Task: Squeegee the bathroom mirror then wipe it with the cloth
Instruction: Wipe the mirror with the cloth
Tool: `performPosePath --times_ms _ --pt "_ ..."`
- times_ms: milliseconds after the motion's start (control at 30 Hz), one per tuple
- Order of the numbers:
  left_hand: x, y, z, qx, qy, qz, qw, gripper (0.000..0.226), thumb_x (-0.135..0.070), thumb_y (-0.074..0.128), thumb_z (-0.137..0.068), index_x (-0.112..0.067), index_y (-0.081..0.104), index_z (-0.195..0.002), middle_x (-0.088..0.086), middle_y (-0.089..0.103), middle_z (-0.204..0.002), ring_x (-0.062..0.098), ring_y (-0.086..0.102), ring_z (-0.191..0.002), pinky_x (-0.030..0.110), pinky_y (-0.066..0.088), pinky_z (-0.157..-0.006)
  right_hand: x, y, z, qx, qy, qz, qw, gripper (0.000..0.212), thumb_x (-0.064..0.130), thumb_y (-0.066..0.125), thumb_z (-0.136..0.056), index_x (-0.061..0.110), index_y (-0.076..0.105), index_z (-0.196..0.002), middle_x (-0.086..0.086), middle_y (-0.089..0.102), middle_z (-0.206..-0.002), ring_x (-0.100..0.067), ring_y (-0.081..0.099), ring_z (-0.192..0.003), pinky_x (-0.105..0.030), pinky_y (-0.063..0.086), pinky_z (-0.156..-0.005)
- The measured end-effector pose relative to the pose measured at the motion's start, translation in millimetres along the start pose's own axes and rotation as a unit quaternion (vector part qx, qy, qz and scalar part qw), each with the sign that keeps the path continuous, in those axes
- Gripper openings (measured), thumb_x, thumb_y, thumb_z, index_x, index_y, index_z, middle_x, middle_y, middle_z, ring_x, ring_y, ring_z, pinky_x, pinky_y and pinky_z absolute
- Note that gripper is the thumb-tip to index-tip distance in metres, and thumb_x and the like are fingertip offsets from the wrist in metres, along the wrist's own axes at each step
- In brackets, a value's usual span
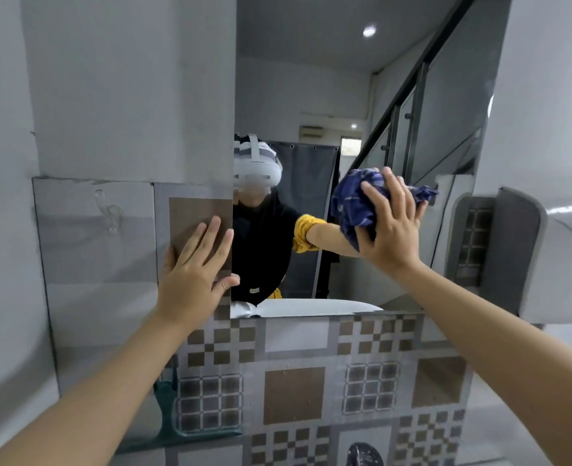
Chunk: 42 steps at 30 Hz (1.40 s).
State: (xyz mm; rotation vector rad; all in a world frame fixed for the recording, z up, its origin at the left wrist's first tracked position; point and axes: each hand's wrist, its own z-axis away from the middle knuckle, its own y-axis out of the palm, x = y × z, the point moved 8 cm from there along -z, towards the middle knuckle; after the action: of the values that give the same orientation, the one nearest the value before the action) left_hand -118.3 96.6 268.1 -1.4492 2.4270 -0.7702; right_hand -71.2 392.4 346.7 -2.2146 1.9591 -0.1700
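The bathroom mirror [311,95] hangs on the wall ahead, its left edge running down the middle of the view. My right hand [392,227] grips a bunched blue checked cloth [355,203] and holds it against the glass in the mirror's lower right part. My left hand [193,274] lies flat with straight fingers on the tiled wall just left of the mirror's edge, the thumb touching that edge. A person's reflection with a headset and black top shows in the glass. No squeegee is in view.
Patterned brown and grey tiles [294,395] cover the wall below the mirror. A clear hook [109,213] sticks to the left wall panel. A white curved fixture [553,257] juts out at the right. A dark round object [365,455] sits at the bottom edge.
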Motion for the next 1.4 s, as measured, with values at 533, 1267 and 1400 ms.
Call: performPosePath --times_ms 533,1267,1400 --pt "0 4 0 0.006 0.01 -0.03 0.999 0.066 -0.053 0.04 -0.084 -0.018 0.035 -0.14 0.008 0.02 -0.154 0.024 0.013 -0.142 0.062 0.027 -0.101 -65 -1 73 -0.095 0.476 -0.091 0.87 0.061 0.042 0.041 -0.089 0.028 0.022 -0.146 -0.01 0.017 -0.157 -0.035 0.022 -0.138 -0.067 0.02 -0.107" --pt "18 13 27 0.107 -0.054 -0.043 0.992 0.107 -0.077 0.046 -0.071 -0.028 -0.011 -0.146 -0.002 -0.017 -0.155 0.015 -0.016 -0.142 0.056 0.004 -0.11 177 48 36 -0.048 -0.04 -0.103 0.993 0.056 0.028 0.06 -0.078 0.035 0.053 -0.133 -0.008 0.039 -0.15 -0.03 0.027 -0.141 -0.07 0.002 -0.106" --pt "16 15 28 0.102 -0.055 -0.036 0.993 0.113 -0.077 0.053 -0.066 -0.026 -0.007 -0.147 -0.002 -0.015 -0.156 0.015 -0.014 -0.142 0.056 0.003 -0.108 163 47 54 -0.034 -0.173 -0.064 0.982 0.052 0.028 0.059 -0.077 0.033 0.058 -0.129 -0.009 0.045 -0.146 -0.032 0.037 -0.137 -0.068 0.007 -0.107"
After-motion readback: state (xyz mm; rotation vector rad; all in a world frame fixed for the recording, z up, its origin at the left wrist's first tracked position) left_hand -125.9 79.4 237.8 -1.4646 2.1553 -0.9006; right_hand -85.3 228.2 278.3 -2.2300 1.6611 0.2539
